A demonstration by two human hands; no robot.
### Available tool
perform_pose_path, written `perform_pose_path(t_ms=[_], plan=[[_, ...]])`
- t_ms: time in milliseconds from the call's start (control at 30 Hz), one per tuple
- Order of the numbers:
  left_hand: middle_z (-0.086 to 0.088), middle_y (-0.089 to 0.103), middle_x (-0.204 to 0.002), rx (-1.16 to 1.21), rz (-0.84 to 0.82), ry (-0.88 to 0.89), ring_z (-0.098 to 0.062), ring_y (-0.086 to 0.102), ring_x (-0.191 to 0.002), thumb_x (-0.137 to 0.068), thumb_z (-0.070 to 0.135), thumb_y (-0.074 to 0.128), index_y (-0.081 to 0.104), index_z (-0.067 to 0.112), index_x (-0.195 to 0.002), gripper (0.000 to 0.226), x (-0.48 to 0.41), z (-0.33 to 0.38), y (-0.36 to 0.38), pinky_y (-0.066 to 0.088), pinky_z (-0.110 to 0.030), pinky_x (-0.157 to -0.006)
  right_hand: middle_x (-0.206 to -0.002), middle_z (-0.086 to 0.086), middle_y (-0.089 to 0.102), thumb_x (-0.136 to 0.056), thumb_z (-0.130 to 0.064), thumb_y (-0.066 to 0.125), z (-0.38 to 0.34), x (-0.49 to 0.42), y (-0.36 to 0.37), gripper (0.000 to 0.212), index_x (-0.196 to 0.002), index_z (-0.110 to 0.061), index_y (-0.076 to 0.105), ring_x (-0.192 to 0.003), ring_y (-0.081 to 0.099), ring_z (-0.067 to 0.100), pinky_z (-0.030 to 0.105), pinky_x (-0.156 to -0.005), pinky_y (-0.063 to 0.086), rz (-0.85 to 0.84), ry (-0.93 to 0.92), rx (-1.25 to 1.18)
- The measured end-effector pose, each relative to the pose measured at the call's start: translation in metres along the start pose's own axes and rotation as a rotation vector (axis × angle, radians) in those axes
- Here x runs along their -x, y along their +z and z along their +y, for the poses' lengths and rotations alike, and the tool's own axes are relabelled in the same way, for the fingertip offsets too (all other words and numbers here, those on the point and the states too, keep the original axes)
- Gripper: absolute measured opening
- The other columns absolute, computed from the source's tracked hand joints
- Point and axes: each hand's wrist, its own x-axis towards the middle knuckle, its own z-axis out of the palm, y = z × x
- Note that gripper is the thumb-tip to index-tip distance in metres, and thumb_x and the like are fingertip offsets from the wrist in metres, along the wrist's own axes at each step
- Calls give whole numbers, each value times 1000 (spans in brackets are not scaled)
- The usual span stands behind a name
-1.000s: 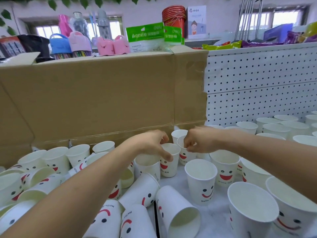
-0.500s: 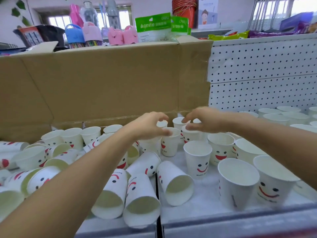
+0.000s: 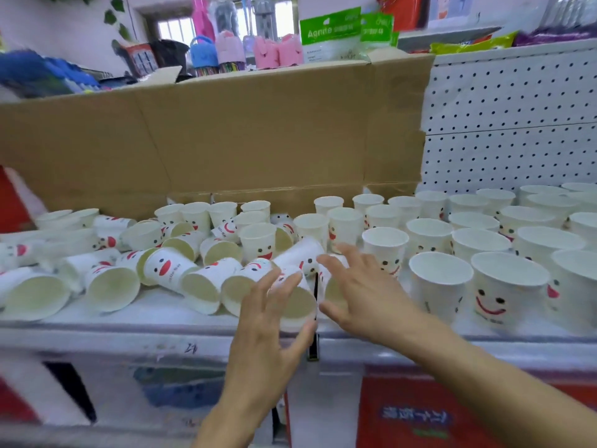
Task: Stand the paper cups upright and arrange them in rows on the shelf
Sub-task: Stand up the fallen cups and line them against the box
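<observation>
White paper cups with smiley faces cover the white shelf (image 3: 129,333). On the right, upright cups (image 3: 439,286) stand in rows. On the left and in the middle, several cups (image 3: 111,287) lie on their sides with their mouths toward me. My left hand (image 3: 268,328) is spread around the mouth of a lying cup (image 3: 298,307) at the shelf's front, fingers above and thumb below it. My right hand (image 3: 358,292) hovers with splayed fingers over another lying cup (image 3: 332,287), which it mostly hides. I cannot tell whether either hand touches its cup.
A tall sheet of cardboard (image 3: 226,134) stands behind the cups, with a white pegboard (image 3: 510,124) to its right. Bottles, packets and pink items sit on top behind it. A dark gap (image 3: 313,347) splits the shelf's front edge below my hands.
Both hands have let go of the upright cups at the back and drawn toward me, down to lying cups at the front edge. My view has pulled back and shows more of the shelf.
</observation>
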Motion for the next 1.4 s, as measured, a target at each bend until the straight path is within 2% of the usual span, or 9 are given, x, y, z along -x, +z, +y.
perform_pose_path(t_ms=[133, 300, 433, 567, 767, 1000, 1167, 1300, 1400], plan=[[14, 23, -151, -140, 7, 2, -6, 22, -140, -85, 53, 52, 24, 53, -141, 63, -2, 1, 11, 36, -18, -99, -156, 6, 9, -87, -42, 56, 2, -2, 15, 62, -143, -31, 30, -133, 29, 33, 43, -102, 40, 25, 26, -35], [1, 36, -145, -287, 51, -107, -21, 38, -130, -80, 54, 59, 34, 30, -138, 67, -17, -1, 23, 51, -39, -87, -148, 8, 22, -82, -32, 63, -4, -3, 15, 55, -132, -22, 42, -121, 35, 33, 36, -93, 40, 125, 83, -74], [3, 42, -130, -268, 123, -235, -18, 40, -120, -76, 47, 68, 41, 21, -127, 64, -27, 1, 29, 49, -34, -75, -130, 11, 37, -72, -22, 66, -8, 1, 11, 58, -125, -10, 44, -107, 38, 31, 35, -89, 40, 184, 57, -102], [2, 40, -122, -271, 165, -280, -19, 40, -113, -70, 35, 71, 45, 22, -121, 59, -36, 8, 25, 45, -30, -67, -126, 4, 33, -73, -26, 68, -8, 8, -16, 63, -129, -17, 39, -110, 32, 23, 34, -85, 44, 222, 51, -101], [6, 35, -110, -98, 46, -84, -14, 39, -105, -72, 37, 72, 45, 39, -135, 69, -54, 20, -6, 39, -25, -83, -126, 2, 37, -82, -44, 65, 11, 14, -83, 79, -148, -33, 24, -124, 31, 20, 30, -99, 34, 56, 29, -95], [6, 55, -123, -44, -400, -114, -14, 53, -110, -69, 32, 81, 52, 23, -129, 67, -98, 39, -28, 45, -29, -92, -124, 1, 56, -79, -42, 69, 27, 6, -98, 57, -125, -16, 49, -108, 51, 21, 38, -92, 45, -205, 37, 10], [11, 60, -124, 3, -573, -148, -9, 54, -108, -71, 35, 81, 59, 21, -128, 62, -110, 47, -28, 40, -21, -87, -127, -2, 55, -80, -49, 68, 35, 5, -90, 64, -134, -21, 47, -103, 50, 16, 30, -82, 42, -286, 31, 56], [7, 51, -141, 18, -609, -203, -12, 47, -126, -73, 48, 78, 50, 23, -138, 74, -104, 51, -27, 37, -26, -97, -133, -3, 53, -80, -53, 66, 40, 4, -87, 68, -137, -24, 44, -114, 50, 18, 30, -87, 41, -284, 34, 41], [11, 41, -149, 87, -454, -230, -10, 38, -134, -76, 56, 71, 43, 33, -141, 74, -80, 50, -29, 32, -29, -103, -139, -5, 49, -81, -59, 63, 40, 6, -86, 72, -140, -25, 42, -122, 46, 16, 30, -93, 40, -254, 33, 67]])
